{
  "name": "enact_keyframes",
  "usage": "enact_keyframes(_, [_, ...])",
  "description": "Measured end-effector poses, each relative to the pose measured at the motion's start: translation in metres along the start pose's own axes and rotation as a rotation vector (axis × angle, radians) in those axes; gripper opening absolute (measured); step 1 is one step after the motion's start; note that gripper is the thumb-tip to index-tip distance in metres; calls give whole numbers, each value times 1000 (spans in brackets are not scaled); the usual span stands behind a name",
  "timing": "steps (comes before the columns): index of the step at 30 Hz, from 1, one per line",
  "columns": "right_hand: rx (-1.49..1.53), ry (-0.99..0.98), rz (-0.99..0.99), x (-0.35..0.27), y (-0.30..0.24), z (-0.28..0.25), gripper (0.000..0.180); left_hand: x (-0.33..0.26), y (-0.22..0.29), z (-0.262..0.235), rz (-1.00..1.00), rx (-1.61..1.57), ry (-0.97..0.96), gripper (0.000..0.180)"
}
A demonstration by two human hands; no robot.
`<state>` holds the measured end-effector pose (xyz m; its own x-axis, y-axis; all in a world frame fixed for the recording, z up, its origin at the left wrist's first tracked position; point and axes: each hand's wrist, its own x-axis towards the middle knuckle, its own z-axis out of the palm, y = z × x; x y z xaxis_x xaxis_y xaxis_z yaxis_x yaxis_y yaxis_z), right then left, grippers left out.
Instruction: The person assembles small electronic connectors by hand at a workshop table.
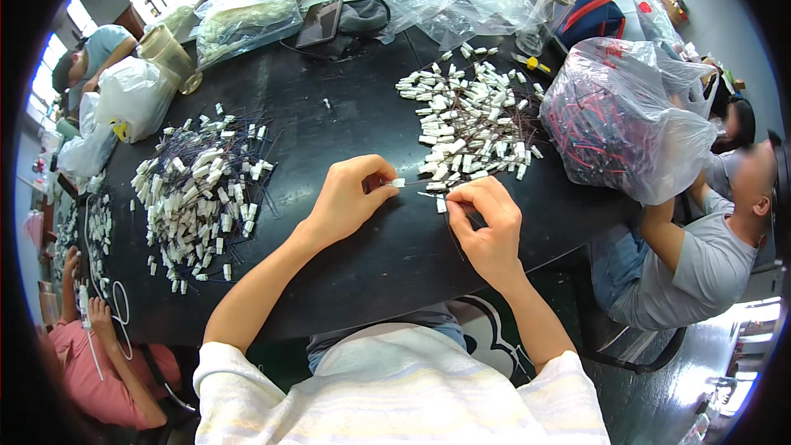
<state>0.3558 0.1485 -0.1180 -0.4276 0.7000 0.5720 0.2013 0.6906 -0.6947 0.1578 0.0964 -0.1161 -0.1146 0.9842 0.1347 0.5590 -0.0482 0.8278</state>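
Note:
My left hand (350, 196) pinches a small white plug connector (398, 183) between thumb and forefinger. Opposite it, my right hand (488, 222) has its fingertips closed on another white connector (442, 205), from which thin dark wires trail down. A fine reddish-brown wire runs in the gap between both hands. Just beyond them lies a heap of white connectors with brown wires (461, 119). Farther to the left is a second heap of white connectors, with dark bluish wires (202, 198). Both heaps rest on the black table (329, 297).
A clear bag of red and black wires (606, 128) stands right of the near heap. Behind it lie a yellow-handled cutter (534, 63) and a blue-red pouch (592, 15). A phone (320, 23) and plastic bags (247, 29) line the far edge. People sit at both sides.

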Motion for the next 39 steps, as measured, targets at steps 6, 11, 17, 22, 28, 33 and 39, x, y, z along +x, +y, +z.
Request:
enact_keyframes(6, [-125,34,-253,15,-5,26,16,-21,2,-11,118,39,186,14])
enact_keyframes(11, [-106,8,-238,13,-7,32,16,-26,2,-13,224,89,218,13])
enact_keyframes(17, [-56,-51,-191,14,-6,28,16,-23,-6,-12,313,139,208,14])
enact_keyframes(22, [-91,-48,-260,22,-14,34,13,-25,-3,-17,371,200,248,14])
enact_keyframes(28, [-256,-128,-328,30,-24,37,12,-20,-10,-7,510,193,294,14])
enact_keyframes(33, [-160,-211,-356,25,-33,50,13,-45,-8,-21,519,254,320,12])
enact_keyframes(39, [-100,-249,-320,26,-26,60,14,-51,-18,-42,534,428,367,9])
